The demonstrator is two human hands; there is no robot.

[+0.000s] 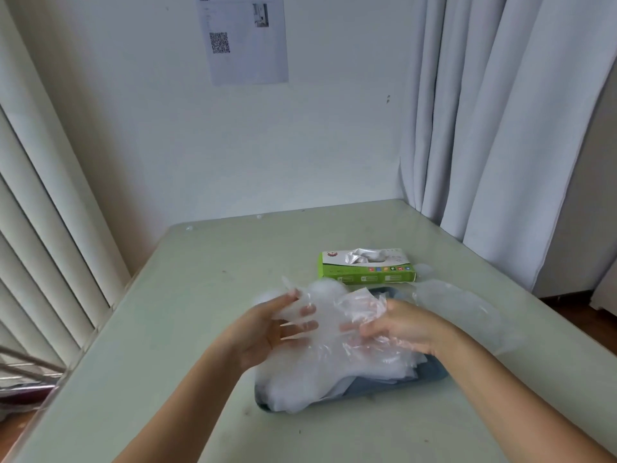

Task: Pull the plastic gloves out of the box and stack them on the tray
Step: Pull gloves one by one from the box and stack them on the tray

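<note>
Left hand (277,329) pinches left end of plastic glove (337,312); right hand (400,329) grips right end. Glove's long axis runs left-right, directly over stack (310,382) on tray (430,374). Box (367,272) on tabletop (167,329) beyond tray, nearer right hand.

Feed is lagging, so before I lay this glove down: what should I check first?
1. Grip: left hand and right hand both hold the clear plastic glove: ok.
2. Position: glove held over the dark blue-grey tray: ok.
3. Stack: pile of clear gloves stays inside the tray: not ok, it spills over the near left corner.
4. Strays: loose gloves lie on the pale green table, right of the tray: not ok.
5. Supply: green cardboard box shows a next glove at its opening: ok.
6. Only one glove held: cannot tell.
</note>
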